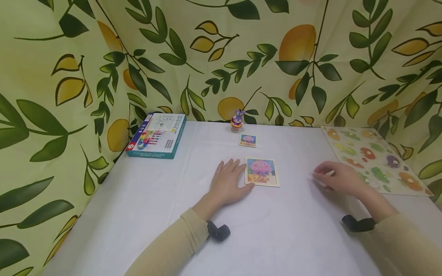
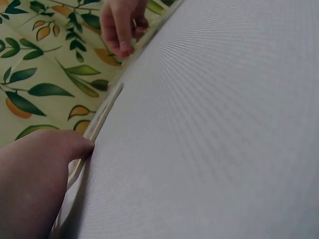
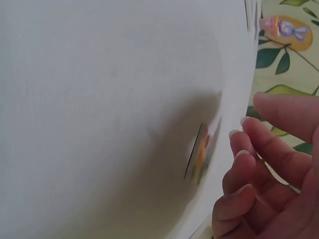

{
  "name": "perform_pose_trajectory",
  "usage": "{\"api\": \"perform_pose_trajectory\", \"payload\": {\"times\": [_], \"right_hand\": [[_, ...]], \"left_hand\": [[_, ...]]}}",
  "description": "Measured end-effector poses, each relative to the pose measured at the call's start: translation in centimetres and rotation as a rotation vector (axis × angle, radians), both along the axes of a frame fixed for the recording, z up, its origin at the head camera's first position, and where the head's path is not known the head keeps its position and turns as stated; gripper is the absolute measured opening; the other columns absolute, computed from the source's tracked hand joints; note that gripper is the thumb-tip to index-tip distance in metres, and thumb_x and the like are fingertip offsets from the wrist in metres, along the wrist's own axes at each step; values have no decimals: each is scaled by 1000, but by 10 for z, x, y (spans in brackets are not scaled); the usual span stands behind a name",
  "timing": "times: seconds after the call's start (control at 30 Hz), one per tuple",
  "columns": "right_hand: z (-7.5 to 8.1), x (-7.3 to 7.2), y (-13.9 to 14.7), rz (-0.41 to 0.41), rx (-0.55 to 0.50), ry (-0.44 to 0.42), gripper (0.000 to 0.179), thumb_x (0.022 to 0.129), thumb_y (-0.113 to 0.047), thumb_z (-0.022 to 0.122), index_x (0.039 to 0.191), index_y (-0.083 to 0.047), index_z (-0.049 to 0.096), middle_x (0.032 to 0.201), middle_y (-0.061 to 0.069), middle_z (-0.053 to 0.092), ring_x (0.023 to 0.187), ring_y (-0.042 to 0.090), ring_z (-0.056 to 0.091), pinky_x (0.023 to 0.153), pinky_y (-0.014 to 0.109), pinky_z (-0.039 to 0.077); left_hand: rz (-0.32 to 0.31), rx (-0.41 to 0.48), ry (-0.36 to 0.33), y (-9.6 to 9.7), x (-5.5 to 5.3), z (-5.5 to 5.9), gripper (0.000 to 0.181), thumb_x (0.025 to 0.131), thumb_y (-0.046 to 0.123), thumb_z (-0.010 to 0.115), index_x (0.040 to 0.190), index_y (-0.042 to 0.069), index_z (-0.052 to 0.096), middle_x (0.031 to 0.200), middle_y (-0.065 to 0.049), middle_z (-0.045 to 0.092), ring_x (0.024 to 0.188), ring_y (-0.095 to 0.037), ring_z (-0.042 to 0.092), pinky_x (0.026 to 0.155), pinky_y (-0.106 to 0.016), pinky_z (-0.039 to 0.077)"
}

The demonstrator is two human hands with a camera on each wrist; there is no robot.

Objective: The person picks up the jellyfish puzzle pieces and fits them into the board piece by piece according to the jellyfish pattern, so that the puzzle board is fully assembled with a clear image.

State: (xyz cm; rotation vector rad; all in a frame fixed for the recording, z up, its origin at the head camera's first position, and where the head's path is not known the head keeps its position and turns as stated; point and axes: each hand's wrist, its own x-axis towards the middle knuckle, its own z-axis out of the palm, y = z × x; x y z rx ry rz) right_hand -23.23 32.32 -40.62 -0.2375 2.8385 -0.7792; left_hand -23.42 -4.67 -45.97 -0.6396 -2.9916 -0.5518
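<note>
A square jellyfish puzzle (image 1: 261, 171) with a pale frame lies on the white table. My left hand (image 1: 228, 183) rests at its left side with fingers extended, the index finger by the left edge and the thumb (image 2: 75, 144) against the near corner. Right of the puzzle, my right hand (image 1: 340, 178) hovers over the table, its fingers loosely bent and holding nothing. In the right wrist view, a small flat colourful piece (image 3: 199, 154) lies on the table near those fingertips; in the head view the hand hides it. A smaller jellyfish card (image 1: 248, 140) lies behind the puzzle.
A rabbit figurine (image 1: 237, 120) stands at the back edge. On the back left lies a teal-edged box (image 1: 157, 135). A board with fruit and vegetable pictures (image 1: 376, 159) lies at the right, partly behind my right hand. Patterned cloth (image 1: 221, 57) hangs around the table.
</note>
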Motion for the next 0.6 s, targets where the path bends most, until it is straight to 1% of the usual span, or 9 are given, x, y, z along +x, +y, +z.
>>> {"api": "perform_pose_trajectory", "payload": {"times": [0.13, 0.27, 0.43, 0.5, 0.6], "right_hand": [[0, 2, 12, 10, 29, -4, 37, 97, -33, 72, 119, -3, 69, 112, 14, 69, 84, 21, 63, 66, 33, 54], [-2, 3, 24, 41, 64, 1, 37, 94, -32, 76, 119, -4, 70, 114, 14, 70, 89, 24, 64, 70, 34, 54], [-2, 3, 33, 51, 99, 8, 50, 86, -40, 83, 119, -6, 70, 117, 15, 69, 97, 30, 64, 72, 36, 54], [-1, 4, 34, 59, 95, 6, 54, 83, -41, 86, 119, -4, 69, 116, 16, 69, 98, 32, 64, 72, 37, 54], [1, 6, 35, 63, 85, -5, 54, 82, -40, 87, 117, -3, 69, 113, 15, 69, 98, 33, 63, 72, 36, 53]], "left_hand": [[-2, 2, -1, 0, 0, 0, 75, 94, 63, 55, 154, 18, 49, 162, -6, 40, 153, -26, 25, 126, -46, 5], [-7, 7, 3, 0, 0, 0, 74, 94, 63, 55, 153, 18, 50, 161, -6, 40, 153, -26, 25, 126, -47, 6], [-6, 15, 7, -1, 1, 1, 74, 94, 63, 55, 153, 17, 50, 161, -6, 41, 153, -27, 26, 126, -47, 7], [-5, 15, 5, -1, 1, 1, 74, 94, 63, 55, 153, 18, 50, 161, -6, 40, 153, -26, 26, 126, -47, 7], [-5, 16, 4, -1, 2, 2, 74, 94, 63, 55, 153, 18, 50, 161, -6, 40, 153, -26, 25, 126, -47, 7]]}}
